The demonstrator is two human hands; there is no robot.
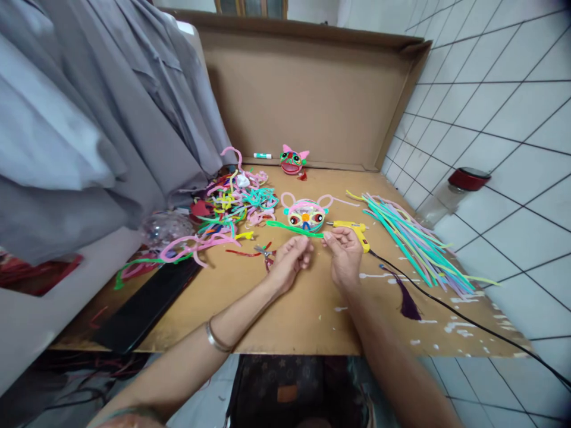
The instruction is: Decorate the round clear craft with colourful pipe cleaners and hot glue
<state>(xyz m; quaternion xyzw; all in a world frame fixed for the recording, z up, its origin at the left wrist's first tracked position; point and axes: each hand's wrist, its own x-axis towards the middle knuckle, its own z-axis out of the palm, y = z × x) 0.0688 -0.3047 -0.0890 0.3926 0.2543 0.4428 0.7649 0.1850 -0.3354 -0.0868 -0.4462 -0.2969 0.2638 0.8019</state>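
A bright green pipe cleaner is stretched between my two hands over the table, its free end reaching left. My left hand pinches it near the middle. At its right end, my right hand grips it between thumb and fingers. Just beyond the hands sits a clear ball decorated as an animal face, with pink loop ears, round eyes and an orange nose. Scissors lie beside my left hand, partly hidden by it. A yellow glue gun rests behind my right hand.
Loose pipe cleaners pile up at left, near a black flat case. A bundle of straight pipe cleaners lies right, before a glass jar. A purple tassel lies near the black cord. A finished pink-eared head stands behind.
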